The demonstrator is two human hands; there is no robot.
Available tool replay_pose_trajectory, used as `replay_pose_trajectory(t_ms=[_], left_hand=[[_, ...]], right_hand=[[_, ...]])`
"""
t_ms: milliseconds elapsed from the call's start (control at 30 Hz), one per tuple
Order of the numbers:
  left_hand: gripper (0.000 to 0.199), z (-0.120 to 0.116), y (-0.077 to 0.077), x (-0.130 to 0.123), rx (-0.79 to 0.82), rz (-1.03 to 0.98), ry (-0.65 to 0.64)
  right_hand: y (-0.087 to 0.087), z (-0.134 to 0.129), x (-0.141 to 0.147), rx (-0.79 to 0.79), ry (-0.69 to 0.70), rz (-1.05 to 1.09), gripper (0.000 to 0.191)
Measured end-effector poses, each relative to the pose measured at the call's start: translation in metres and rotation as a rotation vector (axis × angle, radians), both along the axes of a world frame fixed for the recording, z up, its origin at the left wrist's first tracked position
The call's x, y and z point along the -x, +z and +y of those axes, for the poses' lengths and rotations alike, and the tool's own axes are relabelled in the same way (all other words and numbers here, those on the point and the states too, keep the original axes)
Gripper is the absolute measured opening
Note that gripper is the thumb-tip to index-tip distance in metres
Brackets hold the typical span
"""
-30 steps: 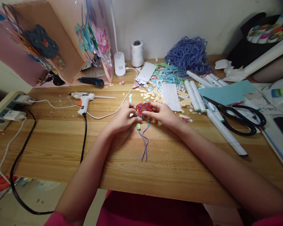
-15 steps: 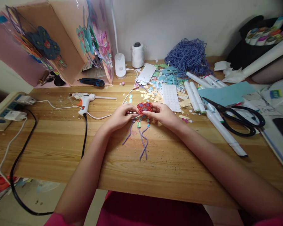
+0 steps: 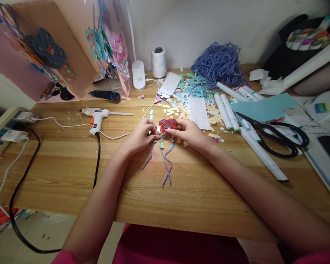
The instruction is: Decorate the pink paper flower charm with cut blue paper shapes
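Note:
A red flower-shaped paper ornament [image 3: 167,125] with purple and grey details is held just above the wooden table. My right hand [image 3: 189,134] pinches its right side, thumb across the front. At its lower left, the fingertips of my left hand [image 3: 144,135] are pressed together where a purple cord [image 3: 148,160] comes out beneath them; the exact pinch point is partly hidden. Two more purple cords [image 3: 165,161] hang from the ornament and cross on the table. A small green tag [image 3: 161,145] and a blue star [image 3: 172,146] sit near the cord tops.
To the left lies a white glue gun [image 3: 99,120] with its cable. Behind my hands are paper scraps [image 3: 198,88], a sticker sheet [image 3: 198,113] and tangled purple cord [image 3: 220,64]. Black scissors [image 3: 280,137] and white markers [image 3: 264,156] lie right; a utility knife [image 3: 104,95] lies back left.
My left fingertips have shifted slightly at the ornament's lower left edge. The right hand keeps its hold, and the view has moved a little.

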State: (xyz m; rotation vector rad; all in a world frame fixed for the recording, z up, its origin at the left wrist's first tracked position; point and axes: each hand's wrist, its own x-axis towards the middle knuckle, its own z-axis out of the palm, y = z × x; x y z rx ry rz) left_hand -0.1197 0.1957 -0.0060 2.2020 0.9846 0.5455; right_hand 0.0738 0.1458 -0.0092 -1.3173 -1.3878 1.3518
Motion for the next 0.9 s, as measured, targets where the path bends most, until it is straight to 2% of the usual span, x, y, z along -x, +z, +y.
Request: replay_pose_trajectory(t_ms=[200, 500, 733, 900], left_hand=[[0.012, 0.001, -0.003, 0.0, -0.005, 0.035, -0.04], [0.011, 0.003, 0.004, 0.002, 0.052, 0.023, -0.131], [0.008, 0.001, 0.015, 0.006, 0.187, -0.009, -0.13], [0.008, -0.001, 0.015, 0.006, 0.292, -0.075, -0.093]], right_hand=[[0.0, 0.0, 0.001, 0.008, 0.002, 0.021, 0.031], [-0.005, 0.001, -0.002, -0.007, 0.01, 0.055, 0.032], [-0.006, 0.002, -0.003, -0.018, 0.012, 0.077, 0.032], [-0.007, 0.002, -0.003, -0.01, 0.019, 0.074, 0.032]])
